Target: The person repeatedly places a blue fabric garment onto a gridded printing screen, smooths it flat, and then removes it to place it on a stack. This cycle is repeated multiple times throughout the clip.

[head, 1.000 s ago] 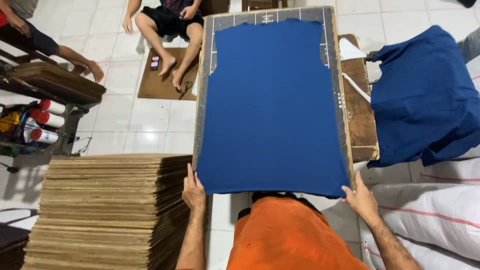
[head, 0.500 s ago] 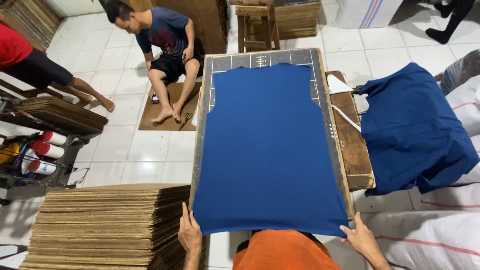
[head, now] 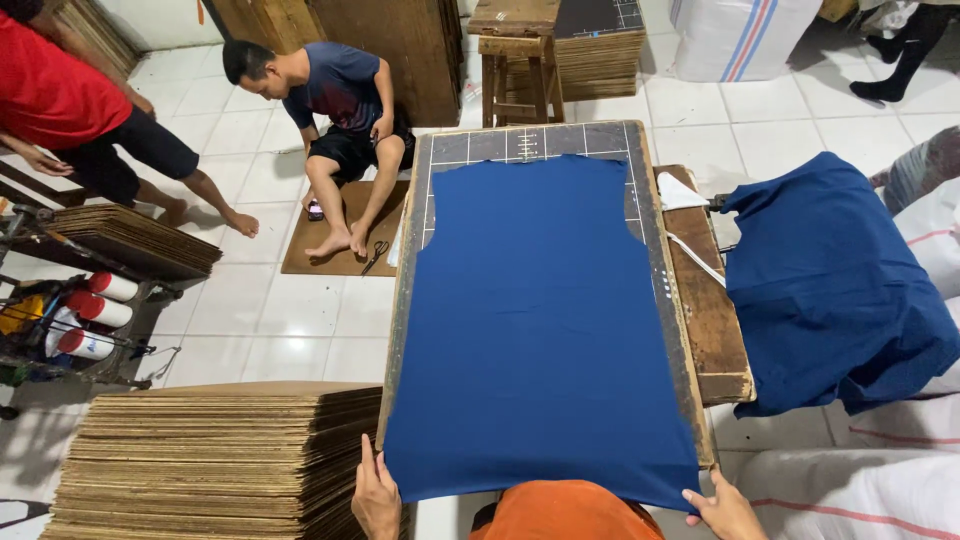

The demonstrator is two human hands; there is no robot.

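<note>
A blue sleeveless garment panel (head: 540, 320) lies flat on a long dark board with a printed grid (head: 540, 142). My left hand (head: 375, 495) grips the panel's near left corner at the board's edge. My right hand (head: 722, 510) holds the near right corner. My orange shirt (head: 565, 512) shows between my hands at the bottom.
A tall stack of brown boards (head: 215, 460) stands at my left. A pile of blue fabric (head: 835, 285) lies right of a wooden table (head: 705, 310). One person (head: 340, 120) sits on the floor by scissors (head: 374, 254); another in red (head: 70, 110) is far left. Spray cans (head: 95, 315) lie on a rack.
The view has tilted up and pulled back, showing more of the room and the seated person. My hands have stayed on the panel's near corners, now lower in the picture.
</note>
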